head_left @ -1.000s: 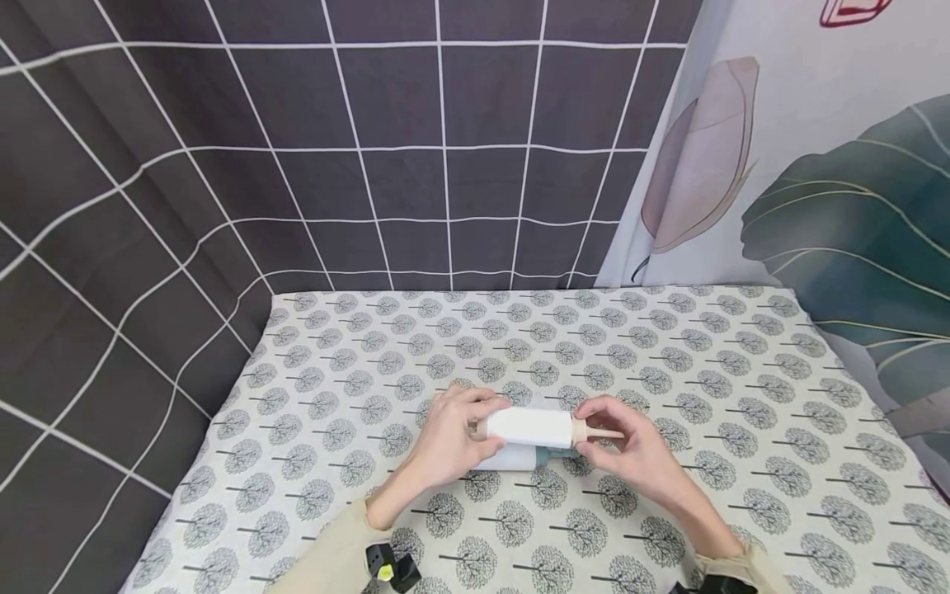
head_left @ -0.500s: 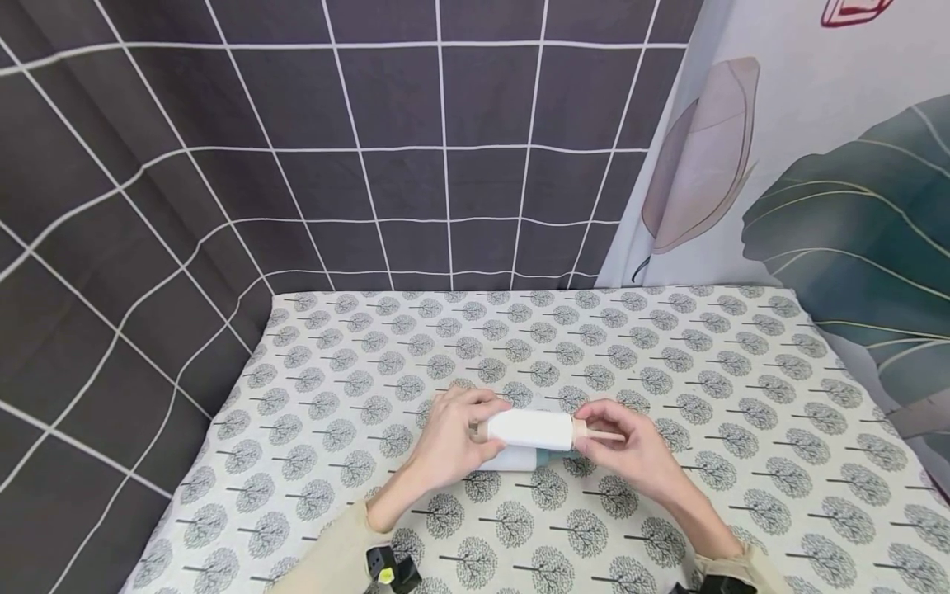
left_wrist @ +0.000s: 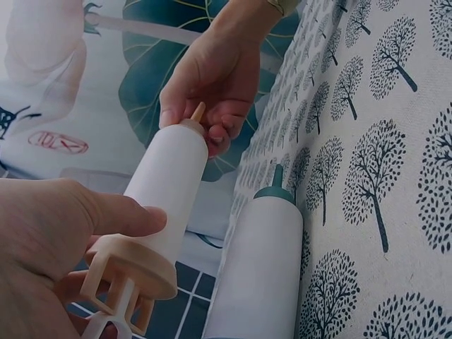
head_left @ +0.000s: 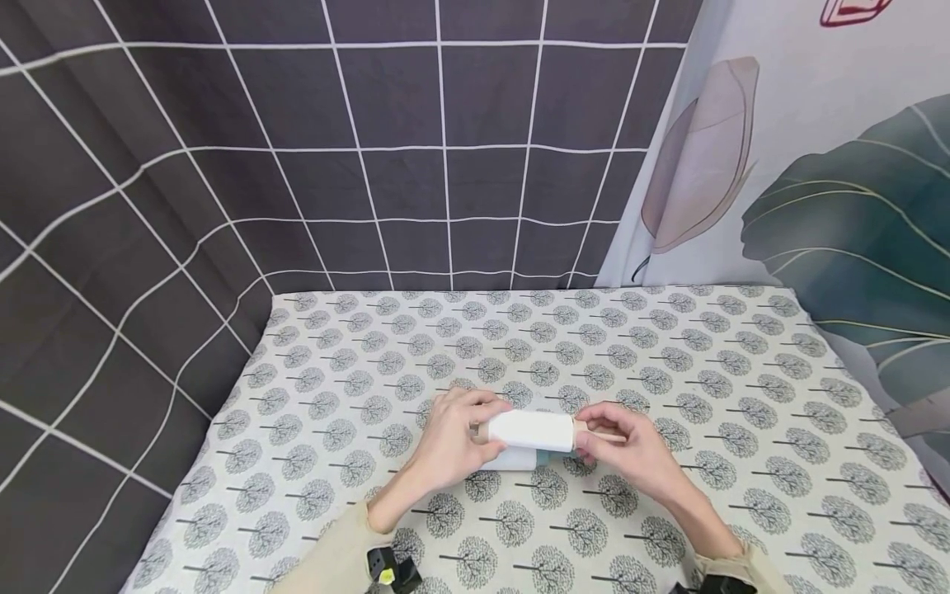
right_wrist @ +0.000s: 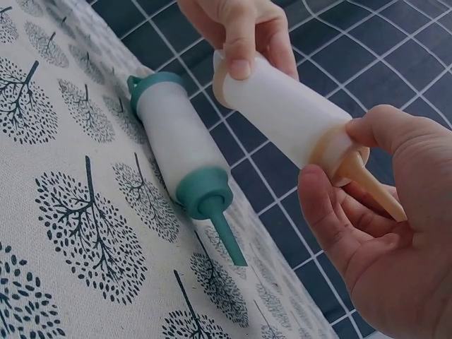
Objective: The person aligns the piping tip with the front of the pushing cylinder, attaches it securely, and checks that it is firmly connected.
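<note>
A white squeeze bottle point(head_left: 530, 430) with a beige nozzle cap point(right_wrist: 342, 155) is held level, nozzle towards the right. My left hand point(head_left: 449, 437) grips its rear end, thumb along the white body. At that end the left wrist view shows a beige slotted fitting point(left_wrist: 134, 272) with a white piece through it. My right hand point(head_left: 631, 445) pinches the cap's collar, its fingers around the nozzle base; the nozzle tip lies near the palm. Lying on the cloth just below is a second white bottle point(right_wrist: 173, 131) with teal ends and a teal nozzle point(right_wrist: 226, 236), partly hidden in the head view.
A pale cloth point(head_left: 356, 495) printed with grey trees covers the table. Behind it hangs a dark curtain point(head_left: 393, 99) with a white grid. On the right hangs a white curtain point(head_left: 801, 82) with large leaf prints.
My right fingers have shifted on the beige cap and now cover more of the nozzle. The left hand and both bottles stay almost where they were.
</note>
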Motion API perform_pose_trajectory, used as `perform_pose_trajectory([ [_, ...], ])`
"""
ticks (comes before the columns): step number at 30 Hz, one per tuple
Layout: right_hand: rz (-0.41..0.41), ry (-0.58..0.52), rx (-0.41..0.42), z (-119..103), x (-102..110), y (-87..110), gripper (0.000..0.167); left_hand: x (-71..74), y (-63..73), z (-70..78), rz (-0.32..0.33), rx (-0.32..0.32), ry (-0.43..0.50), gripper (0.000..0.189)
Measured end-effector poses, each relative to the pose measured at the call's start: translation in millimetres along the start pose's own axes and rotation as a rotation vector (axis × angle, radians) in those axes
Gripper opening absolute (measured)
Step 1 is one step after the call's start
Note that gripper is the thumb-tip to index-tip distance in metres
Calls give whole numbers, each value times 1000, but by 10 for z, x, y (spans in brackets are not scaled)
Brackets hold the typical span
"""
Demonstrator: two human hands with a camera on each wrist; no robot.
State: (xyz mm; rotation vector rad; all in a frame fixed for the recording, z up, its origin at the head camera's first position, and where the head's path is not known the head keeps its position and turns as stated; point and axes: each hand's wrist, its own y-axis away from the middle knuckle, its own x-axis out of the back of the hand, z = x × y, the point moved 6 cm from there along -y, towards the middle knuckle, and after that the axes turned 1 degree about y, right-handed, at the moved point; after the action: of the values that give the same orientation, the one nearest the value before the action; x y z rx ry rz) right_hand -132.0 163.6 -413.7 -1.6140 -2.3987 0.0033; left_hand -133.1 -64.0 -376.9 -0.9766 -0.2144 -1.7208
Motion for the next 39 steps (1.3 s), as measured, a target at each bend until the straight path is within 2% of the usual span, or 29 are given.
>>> perform_pose_trajectory([
  [8,-16,21,-17,14,-7,-9,23,2,10,-5,-6,11,5,47],
  [14,14,76,-24,-3,24,3,35,19,-7,-2,-4,12,13,47],
  [17,33,83,43,-26,50,14,42,27,-14,-5,-2,13,32,47],
  [24,28,38,287,-99,59,29,47,23,-13,-17,-4,17,31,47],
  [28,35,23,346,-129,42,28,43,24,-13,-20,-8,26,42,47],
  [39,45,33,266,-113,-14,35,40,15,-14,-13,-18,41,29,46],
])
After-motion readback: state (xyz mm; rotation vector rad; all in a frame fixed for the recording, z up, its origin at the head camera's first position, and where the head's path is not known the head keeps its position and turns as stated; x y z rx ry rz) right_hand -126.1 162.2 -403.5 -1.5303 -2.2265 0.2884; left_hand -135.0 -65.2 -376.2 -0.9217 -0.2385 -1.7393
